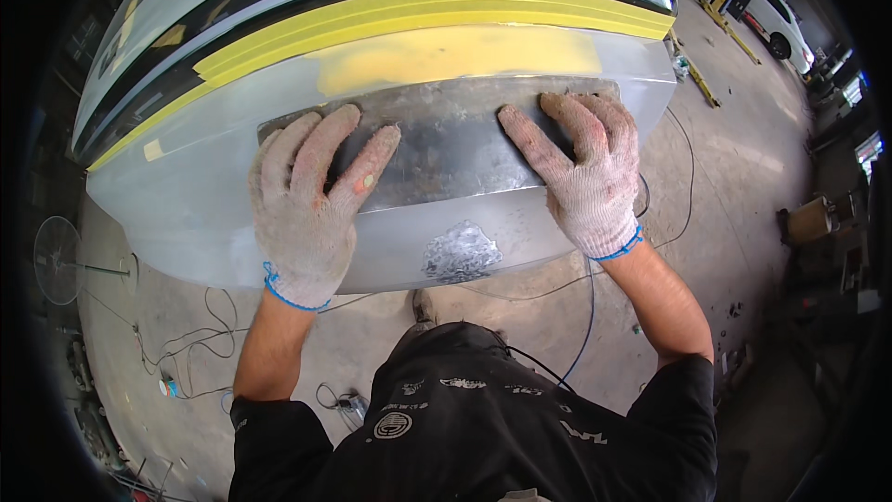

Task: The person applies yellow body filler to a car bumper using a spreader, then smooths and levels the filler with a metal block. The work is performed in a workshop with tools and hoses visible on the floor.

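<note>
Grey metal sheet (446,149) lies against the pale grey car panel (177,177), longer side running left to right. Left grip (307,195): gloved, fingers spread, resting on the sheet's left end. Right grip (595,172): gloved, fingers spread, on its right end. Sheet's middle bare between the two. Above the sheet, a yellow patch (465,51), then yellow tape (446,11); below, a mottled grey patch (462,253). Writing: pale emblems and lettering printed on the black shirt (520,418); small, partly illegible.
</note>
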`<state>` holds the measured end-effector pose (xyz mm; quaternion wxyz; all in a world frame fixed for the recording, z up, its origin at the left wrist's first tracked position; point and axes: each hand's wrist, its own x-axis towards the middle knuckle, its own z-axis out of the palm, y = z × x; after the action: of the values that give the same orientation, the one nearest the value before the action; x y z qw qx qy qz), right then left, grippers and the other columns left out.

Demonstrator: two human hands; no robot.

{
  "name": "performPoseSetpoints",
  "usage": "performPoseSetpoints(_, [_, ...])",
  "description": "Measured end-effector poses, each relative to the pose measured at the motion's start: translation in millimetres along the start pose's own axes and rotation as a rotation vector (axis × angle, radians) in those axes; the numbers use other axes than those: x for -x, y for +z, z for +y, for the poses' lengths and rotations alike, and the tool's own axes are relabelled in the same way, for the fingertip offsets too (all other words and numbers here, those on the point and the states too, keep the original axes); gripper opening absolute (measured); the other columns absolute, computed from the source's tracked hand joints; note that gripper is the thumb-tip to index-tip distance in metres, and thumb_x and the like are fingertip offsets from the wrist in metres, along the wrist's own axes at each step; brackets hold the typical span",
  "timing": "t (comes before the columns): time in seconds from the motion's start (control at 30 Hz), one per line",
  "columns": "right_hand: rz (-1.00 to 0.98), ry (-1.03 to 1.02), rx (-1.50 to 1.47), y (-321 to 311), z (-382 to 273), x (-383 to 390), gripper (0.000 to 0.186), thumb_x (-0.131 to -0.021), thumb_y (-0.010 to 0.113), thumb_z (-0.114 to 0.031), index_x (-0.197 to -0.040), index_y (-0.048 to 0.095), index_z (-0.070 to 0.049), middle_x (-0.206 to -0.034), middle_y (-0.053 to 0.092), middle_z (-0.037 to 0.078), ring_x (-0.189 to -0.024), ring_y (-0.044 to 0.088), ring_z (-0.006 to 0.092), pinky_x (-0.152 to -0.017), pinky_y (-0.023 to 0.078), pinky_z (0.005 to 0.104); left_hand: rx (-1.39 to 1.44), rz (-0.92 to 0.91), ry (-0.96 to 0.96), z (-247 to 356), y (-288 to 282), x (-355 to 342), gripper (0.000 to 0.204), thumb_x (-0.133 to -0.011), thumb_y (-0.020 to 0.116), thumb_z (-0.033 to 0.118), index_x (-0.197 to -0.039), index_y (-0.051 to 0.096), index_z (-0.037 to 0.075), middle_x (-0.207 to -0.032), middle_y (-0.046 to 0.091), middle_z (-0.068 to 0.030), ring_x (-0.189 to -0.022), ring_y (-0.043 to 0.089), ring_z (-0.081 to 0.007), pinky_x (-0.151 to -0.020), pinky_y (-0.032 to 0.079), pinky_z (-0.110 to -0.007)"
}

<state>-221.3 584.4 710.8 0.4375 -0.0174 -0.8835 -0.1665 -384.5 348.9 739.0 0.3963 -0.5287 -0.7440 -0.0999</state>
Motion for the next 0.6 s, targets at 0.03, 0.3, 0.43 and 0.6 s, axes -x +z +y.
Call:
performPoseSetpoints(0.03, [0.004,-0.001,-0.002,1.3,0.3,-0.2,0.06,-0.071,0.065,-0.016,-0.129,0.07,-0.029,-0.121,0.056,0.005,-0.111,0.055,0.0257,-0.102,0.046,0.0496,-0.009,0.004,0.003,-0.8,1.1,0.3,0.043,-0.085,0.07,0.013,-0.123,0.075,0.033,-0.126,0.063,0.0018,-0.117,0.055,-0.0267,-0.101,0.046,-0.043])
performPoseSetpoints(0.3, [0.057,-0.011,-0.034,12.8,0.2,4.6,0.059,-0.069,0.067,-0.019,-0.126,0.071,-0.031,-0.119,0.058,0.004,-0.108,0.056,0.0249,-0.097,0.047,0.0499,0.027,0.034,-0.023,1.0,7.2,6.7,0.045,-0.083,0.072,0.011,-0.122,0.075,0.035,-0.124,0.063,0.0032,-0.114,0.056,-0.0258,-0.099,0.046,-0.042])
performPoseSetpoints(0.43, [0.095,-0.005,-0.027,22.8,-5.8,19.9,0.059,-0.069,0.068,-0.019,-0.126,0.071,-0.034,-0.119,0.056,0.001,-0.106,0.055,0.0242,-0.095,0.046,0.0494,0.04,0.079,0.02,2.5,13.8,14.8,0.041,-0.081,0.079,0.013,-0.118,0.075,0.03,-0.118,0.063,0.0015,-0.106,0.057,-0.0263,-0.088,0.049,-0.04])
performPoseSetpoints(0.6, [0.112,0.012,-0.05,37.8,-20.5,47.1,0.06,-0.07,0.071,-0.019,-0.127,0.07,-0.037,-0.119,0.053,-0.002,-0.107,0.051,0.0226,-0.096,0.044,0.0468,0.211,0.0,-0.188,8.5,39.4,55.9,0.047,-0.078,0.077,0.003,-0.116,0.077,0.03,-0.125,0.063,0.0002,-0.116,0.054,-0.0276,-0.097,0.048,-0.039])
